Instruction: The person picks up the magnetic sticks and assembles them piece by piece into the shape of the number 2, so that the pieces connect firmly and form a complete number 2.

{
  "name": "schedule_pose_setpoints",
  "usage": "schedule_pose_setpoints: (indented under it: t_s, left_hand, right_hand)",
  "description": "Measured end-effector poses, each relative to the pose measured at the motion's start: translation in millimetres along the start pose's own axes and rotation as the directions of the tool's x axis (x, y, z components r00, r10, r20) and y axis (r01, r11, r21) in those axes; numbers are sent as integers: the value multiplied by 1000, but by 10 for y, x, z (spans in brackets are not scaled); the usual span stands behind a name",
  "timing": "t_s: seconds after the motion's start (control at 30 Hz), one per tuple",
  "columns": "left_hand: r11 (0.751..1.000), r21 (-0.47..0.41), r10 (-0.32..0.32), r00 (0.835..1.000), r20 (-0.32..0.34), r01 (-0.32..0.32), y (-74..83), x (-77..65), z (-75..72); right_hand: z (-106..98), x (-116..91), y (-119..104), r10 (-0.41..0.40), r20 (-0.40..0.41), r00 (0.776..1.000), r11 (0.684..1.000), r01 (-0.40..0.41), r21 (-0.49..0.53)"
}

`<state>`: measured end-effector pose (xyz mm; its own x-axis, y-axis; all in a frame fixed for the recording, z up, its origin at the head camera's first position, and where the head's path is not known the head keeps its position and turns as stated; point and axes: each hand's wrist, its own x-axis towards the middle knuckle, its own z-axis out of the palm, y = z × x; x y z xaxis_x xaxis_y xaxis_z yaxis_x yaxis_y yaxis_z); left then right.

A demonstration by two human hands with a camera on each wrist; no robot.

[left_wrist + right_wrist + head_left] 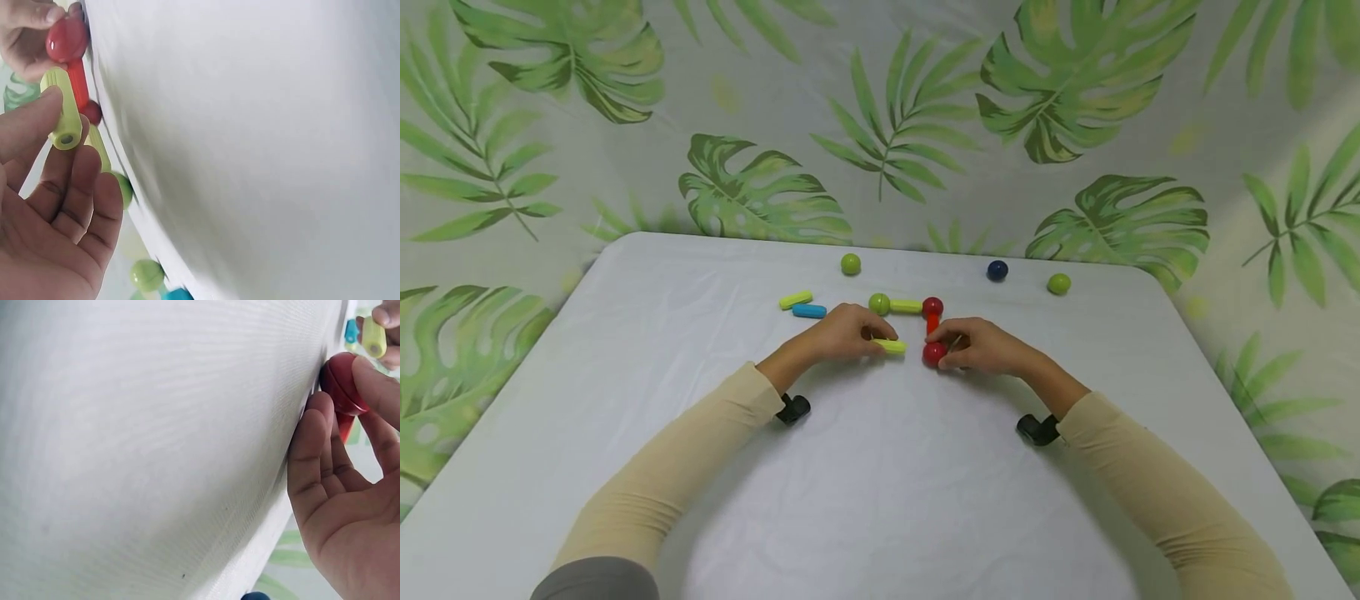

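Note:
My left hand (850, 332) pinches a yellow-green rod (64, 109) between thumb and fingers; a small round hole shows in its end. At the near red ball (934, 355), my right hand (981, 346) holds on with thumb and fingers. This ball joins a red rod (932, 323), which runs back to a second red ball (932, 307). From there another yellow-green rod (906, 307) leads left to a green ball (878, 304), making an L-shaped chain. The held rod points toward the near red ball, with a small gap between them.
Left of the chain lie a loose yellow-green rod (796, 299) and a blue rod (808, 311). Along the back of the white table (880, 500) are a green ball (851, 264), a dark blue ball (997, 271) and another green ball (1059, 284). A leaf-patterned cloth hangs behind.

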<state>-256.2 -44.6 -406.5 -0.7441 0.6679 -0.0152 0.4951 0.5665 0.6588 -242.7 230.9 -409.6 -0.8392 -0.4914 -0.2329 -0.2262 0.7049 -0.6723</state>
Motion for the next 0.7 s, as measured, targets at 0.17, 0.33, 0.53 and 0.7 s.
schedule_pose_setpoints:
  t_s: [0.17,0.33,0.53,0.7]
  left_hand:
    - [1000,8,14,1000,5,-14,29,42,59]
    - [1000,-2,19,1000,-2,-19,33,94,97]
    - [999,10,38,999,5,-38,76,179,158]
    - [999,15,35,999,14,-35,109,203,194]
  right_hand:
    - [0,-10,1,-23,4,1000,1000,23,19]
    - [-8,-26,1,-24,6,1000,999,24,35]
    - [-9,-27,15,-44,0,999,999,44,32]
    - [-2,-19,13,-86,-5,996,996,86,22]
